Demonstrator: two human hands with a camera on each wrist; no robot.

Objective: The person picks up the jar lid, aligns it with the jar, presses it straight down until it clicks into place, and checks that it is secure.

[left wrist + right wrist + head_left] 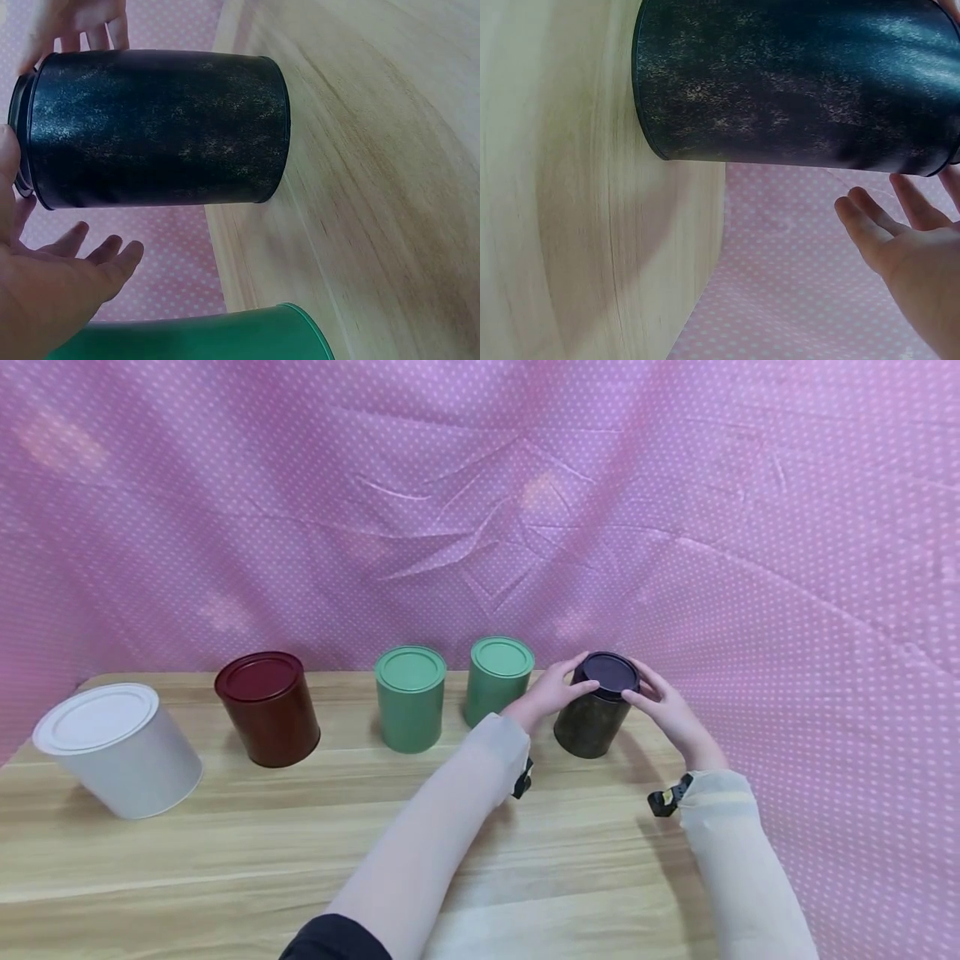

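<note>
A black tin can [588, 727] with a mottled side stands upright on the wooden table, at the right. Its black lid [609, 673] is at the top, a little proud of the can's rim in the left wrist view. My left hand [551, 693] grips the lid's edge from the left, thumb in front. From the right, my right hand [678, 722] holds the opposite edge, its thumb also at the front. In the wrist views the other fingers of the left hand [60, 285] and right hand [915, 247] spread beside the can without wrapping round it.
Two green lidded cans, one nearer the middle [410, 710] and one by my left hand [491, 689], stand left of the black can. Farther left are a dark red can [273, 718] and a wide white can [138, 760]. Pink dotted cloth [480, 510] hangs behind the table [247, 860].
</note>
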